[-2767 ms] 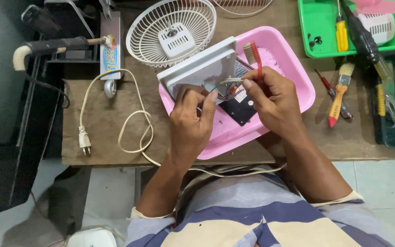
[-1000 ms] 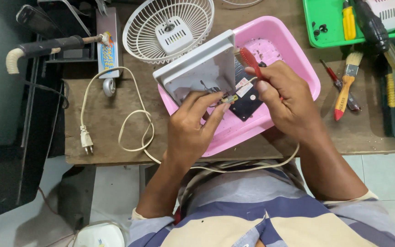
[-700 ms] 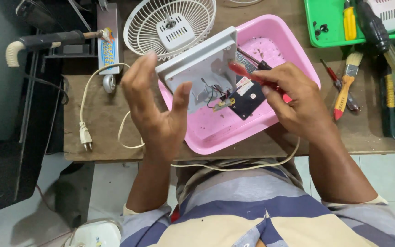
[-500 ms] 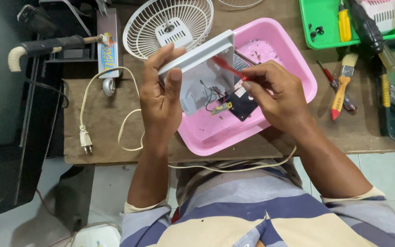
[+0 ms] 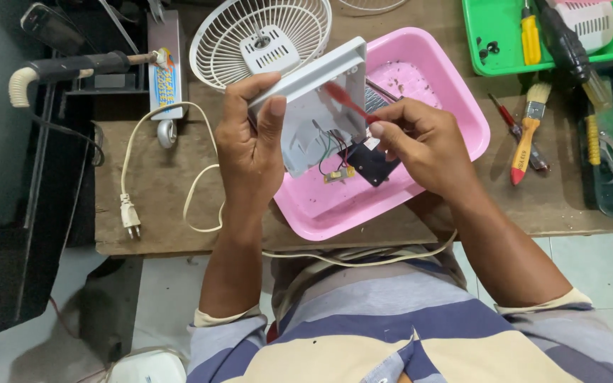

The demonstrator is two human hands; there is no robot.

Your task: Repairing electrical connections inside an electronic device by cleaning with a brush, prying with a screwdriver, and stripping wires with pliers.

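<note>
The left hand (image 5: 250, 145) is wrapped around the near edge of a white plastic housing (image 5: 306, 106), thumb on top and fingers behind, tilting its open inside toward the person above the pink tray (image 5: 455, 106). The right hand (image 5: 420, 145) is closed on a red-handled screwdriver (image 5: 345, 103), held between thumb and fingertips, its tip reaching into the housing close to the loose wires (image 5: 331, 145). A small black circuit board (image 5: 370, 163) hangs from those wires just under the right hand, over the tray. To do this well, I judge the housing should be kept still and tilted so the tip stays square in its seat — a slip could scrape the wires or tug the hanging board — and the tray below is well placed to catch anything that drops. Further out, a white fan grille (image 5: 260, 39) lies on the wooden table (image 5: 157, 213) beyond the housing, touching the tray's far corner. Left of it stands a long narrow box (image 5: 166, 67) with a blue and yellow label. A cream power cord with plug (image 5: 130, 213) loops across the table. To the right lie a paintbrush (image 5: 526, 135) with an orange handle and a green tray (image 5: 505, 60) of tools.
</note>
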